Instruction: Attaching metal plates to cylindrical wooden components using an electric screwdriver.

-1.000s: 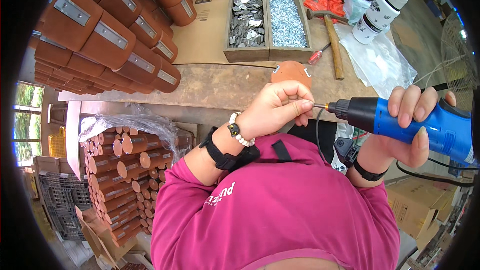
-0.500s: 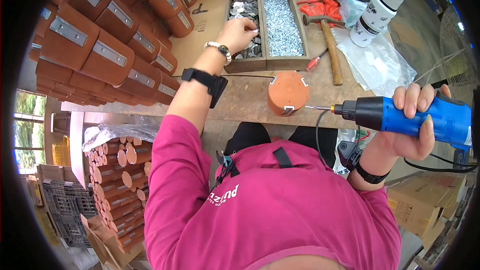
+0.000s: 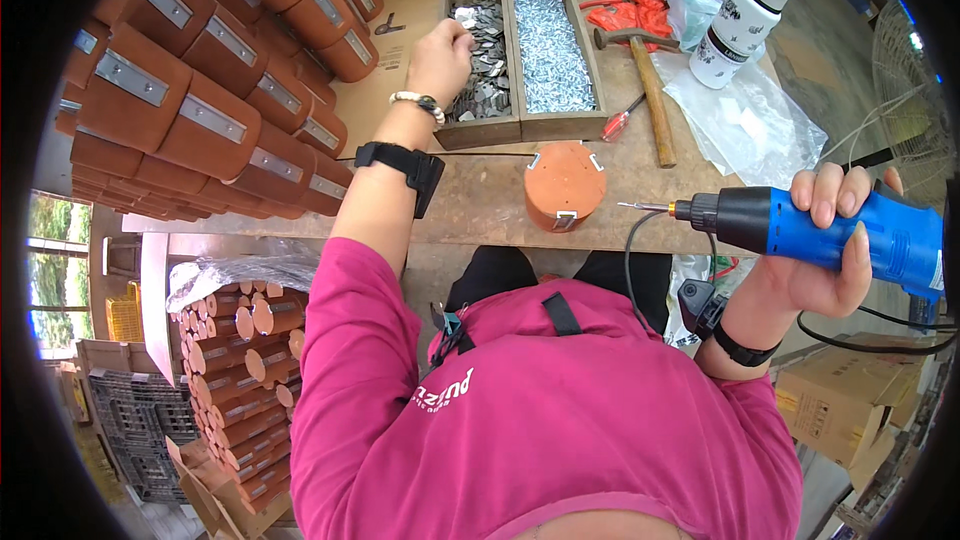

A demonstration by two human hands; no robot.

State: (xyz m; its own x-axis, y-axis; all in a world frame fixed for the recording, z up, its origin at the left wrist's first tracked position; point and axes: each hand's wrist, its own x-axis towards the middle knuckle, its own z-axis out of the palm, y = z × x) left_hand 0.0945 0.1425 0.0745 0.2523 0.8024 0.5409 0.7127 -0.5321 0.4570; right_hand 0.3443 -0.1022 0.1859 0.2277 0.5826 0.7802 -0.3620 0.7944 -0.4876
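Note:
My left hand [image 3: 438, 68] is over the left edge of a wooden bin [image 3: 480, 133] of small flat metal pieces [image 3: 487, 60]. Its fingers are curled together, and their tips are partly hidden, so anything between them does not show. My right hand [image 3: 832, 240] grips a blue electric screwdriver [image 3: 745, 220], whose bit points left. The bit's tip is a short way right of an orange-brown cylinder [image 3: 565, 180], not touching it. That cylinder stands upright at the table's near edge, with several small metal clips around its top rim. Neither hand touches it.
A second bin section holds many silver screws [image 3: 555, 55]. Right of it lie a hammer [image 3: 652, 105], a red-handled screwdriver [image 3: 622, 120], a plastic bag [image 3: 750, 130] and a white bottle [image 3: 740, 25]. Stacked cylinders with metal strips [image 3: 205, 130] crowd the left. The tool's cord [image 3: 632, 270] hangs near my lap.
My left hand has moved left across the metal pieces, toward the bin's outer edge. The screwdriver's tip now stands slightly farther from the cylinder. The view has shifted a little.

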